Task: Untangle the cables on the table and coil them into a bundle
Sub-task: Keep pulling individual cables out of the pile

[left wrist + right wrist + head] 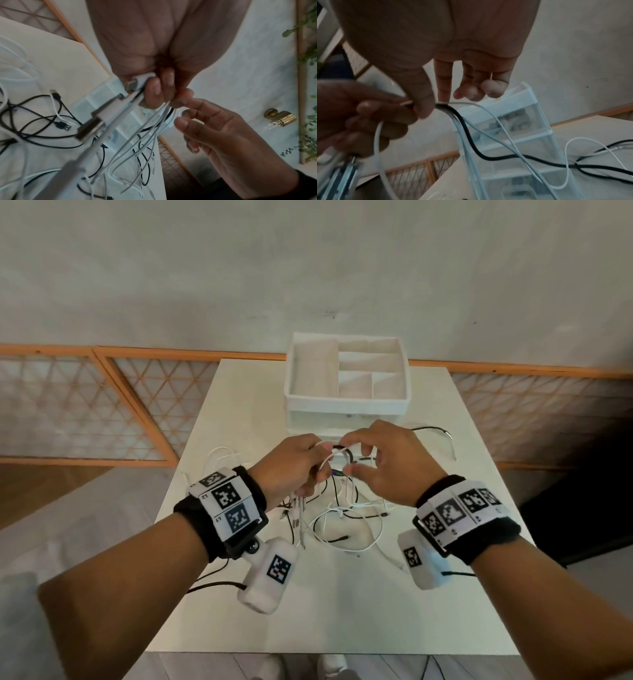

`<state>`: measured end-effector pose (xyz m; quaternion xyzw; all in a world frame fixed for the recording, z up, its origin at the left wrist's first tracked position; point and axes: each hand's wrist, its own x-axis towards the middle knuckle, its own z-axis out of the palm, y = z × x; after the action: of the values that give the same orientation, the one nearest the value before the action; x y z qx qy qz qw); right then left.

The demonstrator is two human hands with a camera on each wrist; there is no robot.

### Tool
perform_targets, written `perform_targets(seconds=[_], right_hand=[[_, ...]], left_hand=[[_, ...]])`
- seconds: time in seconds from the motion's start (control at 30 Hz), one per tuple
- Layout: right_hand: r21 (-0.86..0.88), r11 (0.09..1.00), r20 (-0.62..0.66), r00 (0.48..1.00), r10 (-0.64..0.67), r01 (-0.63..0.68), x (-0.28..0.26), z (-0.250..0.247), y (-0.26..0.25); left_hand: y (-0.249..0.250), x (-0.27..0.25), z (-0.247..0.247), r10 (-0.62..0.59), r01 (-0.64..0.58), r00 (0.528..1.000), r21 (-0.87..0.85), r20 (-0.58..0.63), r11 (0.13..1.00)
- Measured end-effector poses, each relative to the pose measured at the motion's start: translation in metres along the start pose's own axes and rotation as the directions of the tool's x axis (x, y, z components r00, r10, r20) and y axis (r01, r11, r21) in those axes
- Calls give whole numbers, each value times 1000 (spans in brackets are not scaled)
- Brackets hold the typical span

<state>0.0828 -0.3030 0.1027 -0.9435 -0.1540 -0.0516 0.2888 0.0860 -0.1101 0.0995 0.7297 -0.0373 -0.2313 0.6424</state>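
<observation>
- Above the middle of the white table (428, 594), both hands hold up part of the cables (346, 518); most of the black and white strands lie in a loose tangle on the tabletop below and between the wrists.
- The left hand (291, 467) is curled round a gathered bunch of white leads; the left wrist view shows several plug ends (89, 129) sticking out below its fist, side by side.
- The right hand (380, 463) pinches a small arc of black and white strands between thumb and forefinger, right next to the left hand's fingers; its other fingers are loosely bent and hold nothing.
- From that pinch, the right wrist view shows a black lead (488, 157) and pale ones dropping to the table, where they cross one another.
- Judged from this, the task is at an early to middle stage: some ends are collected in one fist, but no neat coil shows, and the crossed loops on the table look unsorted.
- What seems left: freeing the black leads from the white ones, drawing the slack up, then winding everything into one bundle.
- Behind the hands stands a white organiser box (346, 402) with divided compartments on top and clear drawers beneath; one black lead trails off to its right.
</observation>
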Motion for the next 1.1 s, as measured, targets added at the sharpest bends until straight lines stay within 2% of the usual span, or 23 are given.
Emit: perform_targets(seconds=[0.1, 0.2, 0.37, 0.43, 0.5, 0.57, 0.63, 0.7, 0.77, 0.8, 0.87, 0.93, 0.97, 1.03, 1.07, 1.1], right_hand=[[22, 1000, -138, 990, 2, 2, 5, 2, 5], [69, 996, -270, 960, 74, -58, 8, -8, 13], [26, 985, -275, 946, 170, -170, 3, -11, 26], [74, 979, -179, 964, 198, -188, -1, -13, 24], [184, 964, 31, 981, 192, -194, -6, -13, 16], [162, 971, 180, 973, 146, -175, -9, 0, 2], [63, 985, 251, 958, 139, -160, -10, 24, 1], [-104, 970, 336, 911, 240, -218, -9, 40, 19], [-289, 916, 340, 864, 371, -280, -5, 37, 49], [-351, 879, 300, 851, 431, -322, -3, 28, 62], [-398, 798, 135, 831, 539, -452, 0, 8, 93], [-333, 775, -50, 831, 554, -537, 5, -10, 114], [-291, 798, -151, 849, 506, -528, 9, -14, 122], [-221, 889, -387, 872, 298, -402, 16, -17, 126], [-194, 924, -496, 846, 197, -329, 19, -15, 123], [-164, 950, -546, 826, 138, -267, 20, -12, 121]], left_hand=[[-4, -3, -1, 25, -25, 999, 21, 29, 999], [-11, -3, -7, 47, -46, 999, 53, -6, 998], [-20, -6, -14, 51, -46, 997, 93, -55, 995], [-20, -8, -16, 39, -35, 998, 97, -45, 995], [-15, -11, -16, 44, -42, 999, 151, -11, 988], [-4, -14, -11, 103, -109, 994, 235, 39, 966], [10, -20, -6, 205, -221, 975, 325, 83, 920], [21, -23, -6, 266, -281, 960, 352, 92, 893], [23, -25, -17, 273, -279, 960, 317, 62, 907], [21, -26, -25, 260, -259, 965, 309, 38, 915], [12, -29, -44, 210, -207, 977, 381, 35, 901], [-5, -30, -59, 107, -156, 987, 579, 118, 800], [-14, -29, -63, 35, -133, 987, 688, 156, 714], [-37, -23, -64, -78, -68, 987, 808, 140, 586], [-49, -18, -61, -96, -27, 991, 827, 98, 562], [-59, -14, -57, -90, 12, 995, 835, 45, 551]])
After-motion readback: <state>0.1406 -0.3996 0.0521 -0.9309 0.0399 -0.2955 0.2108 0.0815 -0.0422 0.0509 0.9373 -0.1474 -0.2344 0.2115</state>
